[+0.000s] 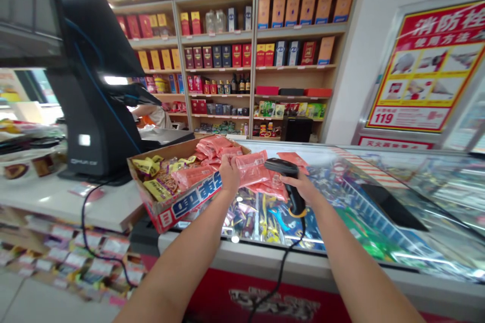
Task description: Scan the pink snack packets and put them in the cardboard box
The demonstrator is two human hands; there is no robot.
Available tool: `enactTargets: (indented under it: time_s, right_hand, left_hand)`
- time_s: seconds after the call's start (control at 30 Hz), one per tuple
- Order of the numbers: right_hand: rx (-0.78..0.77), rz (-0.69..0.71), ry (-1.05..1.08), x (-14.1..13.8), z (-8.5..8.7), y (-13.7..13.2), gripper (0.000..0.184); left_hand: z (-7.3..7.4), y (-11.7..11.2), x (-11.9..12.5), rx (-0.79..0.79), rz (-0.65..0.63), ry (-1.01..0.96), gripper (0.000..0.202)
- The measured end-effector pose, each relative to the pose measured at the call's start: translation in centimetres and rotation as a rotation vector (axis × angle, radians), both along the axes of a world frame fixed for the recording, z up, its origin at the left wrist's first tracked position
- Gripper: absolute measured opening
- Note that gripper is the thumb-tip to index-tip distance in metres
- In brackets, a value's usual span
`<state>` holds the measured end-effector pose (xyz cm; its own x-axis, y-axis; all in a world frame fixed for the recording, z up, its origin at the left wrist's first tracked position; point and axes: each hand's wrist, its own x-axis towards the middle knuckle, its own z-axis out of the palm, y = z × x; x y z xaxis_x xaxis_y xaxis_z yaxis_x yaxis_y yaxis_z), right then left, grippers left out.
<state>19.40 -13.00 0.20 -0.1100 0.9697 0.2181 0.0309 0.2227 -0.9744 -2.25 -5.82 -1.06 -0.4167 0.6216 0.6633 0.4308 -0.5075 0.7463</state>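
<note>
My right hand [305, 187] is wrapped round a black handheld barcode scanner [291, 186], whose head points left over the pink packets. The fingers of my left hand [230, 174] are closed at the left end of a pink snack packet [250, 160]. More pink packets [271, 186] lie on the glass freezer top [322, 154] between my hands. Just left of my left hand sits an open cardboard box [197, 202] with pink packets on its right side and yellow snack packets [157, 189] on its left.
A black checkout terminal [94, 96] stands on the white counter [109, 207] at left, behind the box. The scanner's cable [282, 267] hangs down the freezer front. A dark flat panel [394, 207] lies at right. Shelves [215, 38] of boxes line the back; a person's arm [146, 110] shows there.
</note>
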Motion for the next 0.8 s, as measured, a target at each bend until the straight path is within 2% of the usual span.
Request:
enactTargets:
  time_s: [0.2,0.47,0.67,0.8]
  right_hand:
    - [-0.004,0.016,-0.025,-0.21,-0.04,-0.23,0.021]
    - [0.009,0.009,0.045,-0.49,-0.1,-0.53,0.017]
    - [-0.002,0.06,0.087,-0.32,-0.32,0.1,0.021]
    - [0.0,0.08,0.087,-0.81,-0.43,0.24,0.023]
  left_hand:
    - [-0.19,0.12,-0.06,-0.01,0.003,0.013,0.009]
    - [-0.21,0.18,0.01,-0.015,0.007,-0.001,0.012]
    - [-0.3,0.04,0.11,-0.037,-0.007,-0.008,0.01]
    - [0.61,-0.37,0.23,-0.048,-0.008,-0.015,0.012]
